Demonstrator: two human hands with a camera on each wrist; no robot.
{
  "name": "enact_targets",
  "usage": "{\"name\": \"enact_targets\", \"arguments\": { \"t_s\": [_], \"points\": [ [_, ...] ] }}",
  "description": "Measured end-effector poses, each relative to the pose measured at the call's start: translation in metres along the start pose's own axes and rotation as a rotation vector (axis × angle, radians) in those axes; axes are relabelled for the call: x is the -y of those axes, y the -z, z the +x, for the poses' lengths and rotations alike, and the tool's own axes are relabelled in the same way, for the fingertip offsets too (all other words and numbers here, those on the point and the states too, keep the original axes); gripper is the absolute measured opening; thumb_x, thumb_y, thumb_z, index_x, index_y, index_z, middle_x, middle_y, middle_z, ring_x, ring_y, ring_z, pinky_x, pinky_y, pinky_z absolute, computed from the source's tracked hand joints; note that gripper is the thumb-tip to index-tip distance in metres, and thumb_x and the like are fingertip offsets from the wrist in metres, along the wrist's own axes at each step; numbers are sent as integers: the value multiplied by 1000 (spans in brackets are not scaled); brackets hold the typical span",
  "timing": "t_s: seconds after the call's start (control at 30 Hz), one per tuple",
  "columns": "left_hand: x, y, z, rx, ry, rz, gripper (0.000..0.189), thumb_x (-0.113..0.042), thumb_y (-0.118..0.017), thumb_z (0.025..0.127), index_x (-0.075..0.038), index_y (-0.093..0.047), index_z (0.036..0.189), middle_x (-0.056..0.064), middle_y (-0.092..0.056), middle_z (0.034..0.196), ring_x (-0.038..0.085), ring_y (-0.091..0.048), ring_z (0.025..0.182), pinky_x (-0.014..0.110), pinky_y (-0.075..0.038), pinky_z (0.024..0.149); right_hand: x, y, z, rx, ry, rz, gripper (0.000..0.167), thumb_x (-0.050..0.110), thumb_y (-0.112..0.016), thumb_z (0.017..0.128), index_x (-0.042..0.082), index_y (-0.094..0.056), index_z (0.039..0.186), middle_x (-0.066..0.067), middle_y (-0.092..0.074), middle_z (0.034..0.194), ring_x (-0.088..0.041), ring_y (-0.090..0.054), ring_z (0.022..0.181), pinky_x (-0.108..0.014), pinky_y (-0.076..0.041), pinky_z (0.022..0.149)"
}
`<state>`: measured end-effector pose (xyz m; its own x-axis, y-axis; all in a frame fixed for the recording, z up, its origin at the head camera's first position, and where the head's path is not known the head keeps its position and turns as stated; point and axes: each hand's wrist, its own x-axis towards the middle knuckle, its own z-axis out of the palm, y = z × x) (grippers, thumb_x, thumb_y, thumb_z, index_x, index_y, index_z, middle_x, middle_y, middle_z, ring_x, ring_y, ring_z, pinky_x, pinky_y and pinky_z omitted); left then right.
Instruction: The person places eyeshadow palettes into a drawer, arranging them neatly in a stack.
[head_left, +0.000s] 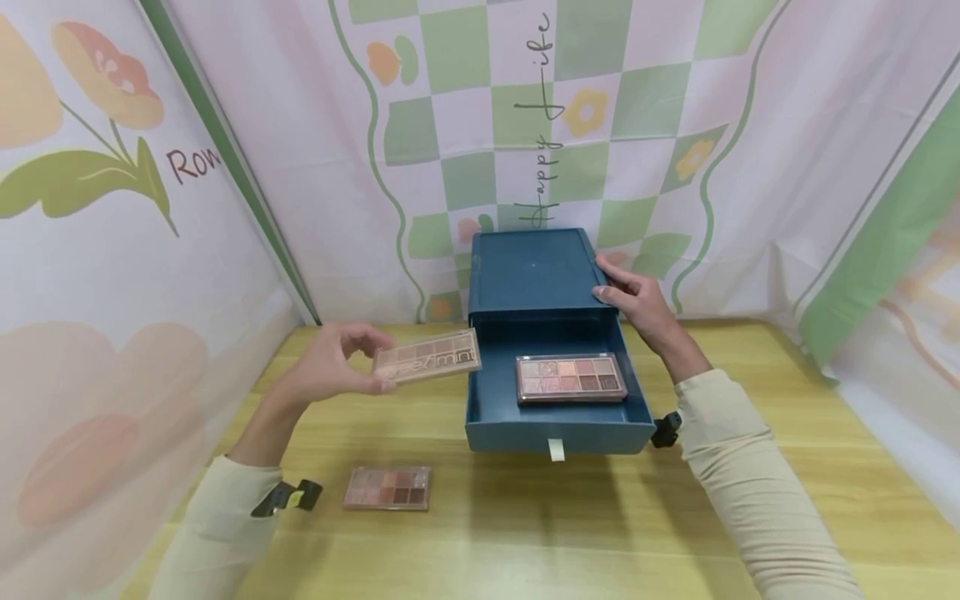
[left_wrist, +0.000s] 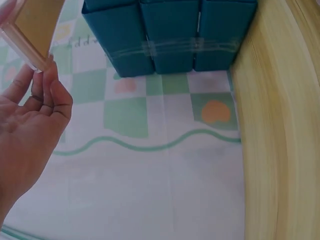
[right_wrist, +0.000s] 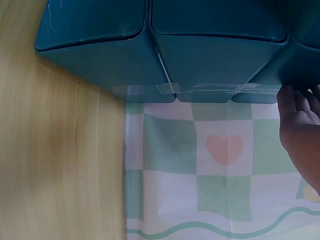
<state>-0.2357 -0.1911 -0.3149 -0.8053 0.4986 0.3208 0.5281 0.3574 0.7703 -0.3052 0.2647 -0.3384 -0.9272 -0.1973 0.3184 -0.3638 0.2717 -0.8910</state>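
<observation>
My left hand (head_left: 341, 360) pinches one end of a pink eyeshadow palette (head_left: 427, 357) and holds it above the table, just left of the blue drawer box (head_left: 532, 275). The same palette's edge (left_wrist: 31, 30) shows over my fingertips (left_wrist: 50, 92) in the left wrist view. A second palette (head_left: 571, 377) lies inside the pulled-out drawer (head_left: 558, 433). A third palette (head_left: 387, 487) lies on the wooden table near my left forearm. My right hand (head_left: 633, 296) rests against the box's right side, thumb on its top front edge; its fingers (right_wrist: 300, 117) touch the blue box (right_wrist: 165, 45).
A white pull tab (head_left: 556, 449) hangs from the drawer front. Checked green and pink cloth walls (head_left: 525, 125) close in the back and both sides. The yellow wooden table (head_left: 525, 533) stretches in front of the box.
</observation>
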Motion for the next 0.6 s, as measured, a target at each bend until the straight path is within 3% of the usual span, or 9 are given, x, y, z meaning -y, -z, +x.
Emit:
{"name": "enact_targets", "arguments": {
  "t_s": [0.23, 0.6],
  "points": [
    [-14, -10, 14, 21, 36, 49, 42, -17, -86, 68, -4, -74, 106, 9, -73, 97, 20, -61, 90, 30, -51, 86, 0, 0, 1, -8, -3, -13, 62, 22, -58, 103, 8, -31, 157, -10, -24, 169, -30, -22, 157, 2, -35, 100],
    [-37, -39, 42, 39, 48, 92, 46, -24, -89, 67, -10, -75, 109, 6, -72, 102, 24, -59, 93, 34, -51, 84, -2, 0, 1, -11, 9, -7, 62, 20, -58, 102, 7, -32, 157, -12, -25, 168, -31, -22, 157, 2, -35, 100]
  ]
}}
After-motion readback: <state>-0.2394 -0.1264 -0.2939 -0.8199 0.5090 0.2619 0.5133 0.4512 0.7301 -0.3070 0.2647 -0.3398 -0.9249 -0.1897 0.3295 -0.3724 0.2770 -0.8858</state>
